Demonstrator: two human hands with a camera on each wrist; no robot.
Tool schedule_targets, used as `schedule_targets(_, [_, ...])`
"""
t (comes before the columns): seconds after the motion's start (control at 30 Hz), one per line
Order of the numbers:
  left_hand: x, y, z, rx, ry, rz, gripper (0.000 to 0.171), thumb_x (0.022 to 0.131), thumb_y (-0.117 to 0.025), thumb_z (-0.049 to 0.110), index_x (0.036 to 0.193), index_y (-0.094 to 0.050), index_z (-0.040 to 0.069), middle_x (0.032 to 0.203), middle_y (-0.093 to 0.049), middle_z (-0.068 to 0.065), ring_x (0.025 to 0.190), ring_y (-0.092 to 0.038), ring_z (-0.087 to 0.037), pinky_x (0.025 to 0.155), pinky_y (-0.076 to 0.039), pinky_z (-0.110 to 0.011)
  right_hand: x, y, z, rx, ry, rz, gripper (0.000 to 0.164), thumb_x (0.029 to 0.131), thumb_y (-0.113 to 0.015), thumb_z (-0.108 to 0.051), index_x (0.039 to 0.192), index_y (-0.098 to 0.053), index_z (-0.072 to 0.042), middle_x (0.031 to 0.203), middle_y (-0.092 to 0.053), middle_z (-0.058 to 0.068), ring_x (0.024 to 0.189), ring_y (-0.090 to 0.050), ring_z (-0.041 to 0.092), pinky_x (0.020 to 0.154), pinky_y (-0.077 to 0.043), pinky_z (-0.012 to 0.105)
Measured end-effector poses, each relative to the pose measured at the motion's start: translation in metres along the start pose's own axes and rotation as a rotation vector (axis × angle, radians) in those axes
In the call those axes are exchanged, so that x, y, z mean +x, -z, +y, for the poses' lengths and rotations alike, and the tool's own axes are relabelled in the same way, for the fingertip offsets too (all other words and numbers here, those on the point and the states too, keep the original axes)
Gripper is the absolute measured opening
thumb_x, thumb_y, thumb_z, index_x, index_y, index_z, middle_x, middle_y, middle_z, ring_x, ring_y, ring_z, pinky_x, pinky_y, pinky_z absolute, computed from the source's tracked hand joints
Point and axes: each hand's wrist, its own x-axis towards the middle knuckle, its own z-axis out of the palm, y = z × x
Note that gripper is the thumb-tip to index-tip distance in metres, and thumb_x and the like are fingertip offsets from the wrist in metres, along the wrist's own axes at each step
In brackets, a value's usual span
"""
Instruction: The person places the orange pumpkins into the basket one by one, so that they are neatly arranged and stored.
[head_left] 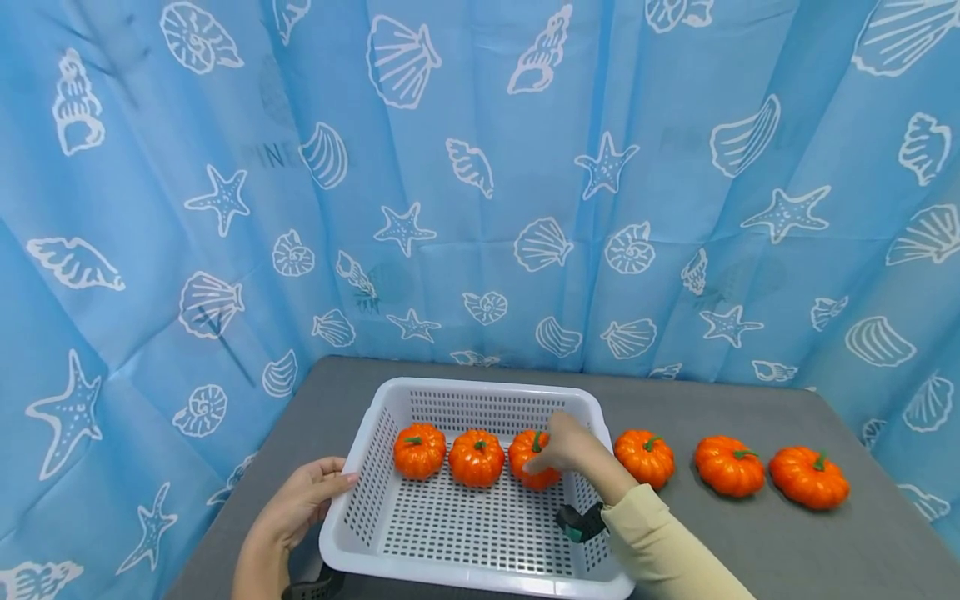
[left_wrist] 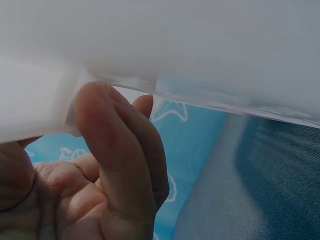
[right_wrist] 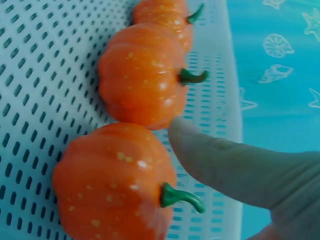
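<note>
A white perforated plastic basket (head_left: 480, 386) stands on the grey table with three orange toy pumpkins in a row: one at left (head_left: 419, 452), a middle pumpkin (head_left: 477, 460) and a right pumpkin (head_left: 519, 455). My left hand (head_left: 296, 504) grips the basket's left rim, thumb on top; in the left wrist view its fingers (left_wrist: 117, 145) curl under the rim. Over the right pumpkin reaches my right hand (head_left: 577, 450), partly covering it. In the right wrist view one straight digit (right_wrist: 225, 162) lies beside the nearest pumpkin (right_wrist: 115, 185), its green stem uncovered; the other fingers are hidden.
Three more orange pumpkins sit on the table right of the basket: one close to its wall (head_left: 643, 458), one farther along (head_left: 729, 467) and one farthest right (head_left: 810, 478). A blue curtain with white shells (head_left: 472, 250) hangs behind the table and along its sides.
</note>
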Motion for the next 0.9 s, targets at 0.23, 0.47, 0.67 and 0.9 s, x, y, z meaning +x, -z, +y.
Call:
schedule_targets(0.23, [0.000,0.001,-0.001,0.002,-0.001,0.005,0.053,0.095,-0.057,0.021,0.129,-0.038,-0.016,0.109,-0.067,-0.016,0.095,-0.068,-0.030,0.079,-0.056,-0.046,-0.011,0.012,0.002,0.046,0.048,0.038,0.071,0.078,-0.077,-0.026,0.126,-0.044,0.015,0.114,-0.058,0.026,0.094,-0.059,0.032,0.078,-0.054,0.045])
schedule_targets(0.47, [-0.001,0.001,0.002,-0.002,-0.003,-0.002,0.053,0.096,-0.056,0.021,0.129,-0.038,-0.016,0.108,-0.067,-0.015,0.094,-0.069,-0.029,0.079,-0.057,-0.044,-0.024,0.014,0.004,0.103,0.096,0.080,0.070,0.082,-0.072,-0.027,0.132,-0.042,0.012,0.130,-0.052,0.029,0.112,-0.056,0.040,0.090,-0.049,0.053])
schedule_targets(0.67, [0.000,0.000,0.003,0.005,-0.010,0.002,0.052,0.096,-0.055,0.021,0.128,-0.038,-0.017,0.107,-0.067,-0.015,0.094,-0.069,-0.028,0.079,-0.057,-0.045,-0.039,0.017,0.006,0.128,0.141,0.119,0.068,0.086,-0.068,-0.030,0.136,-0.040,0.008,0.137,-0.047,0.027,0.123,-0.048,0.042,0.097,-0.044,0.055])
schedule_targets(0.9, [0.001,0.000,0.002,0.016,-0.002,0.010,0.053,0.096,-0.056,0.022,0.128,-0.039,-0.016,0.108,-0.067,-0.016,0.094,-0.069,-0.029,0.078,-0.057,-0.045,-0.049,0.037,0.036,0.213,0.250,0.270,0.061,0.090,-0.064,-0.025,0.135,-0.039,0.007,0.136,-0.046,0.028,0.124,-0.047,0.041,0.100,-0.042,0.054])
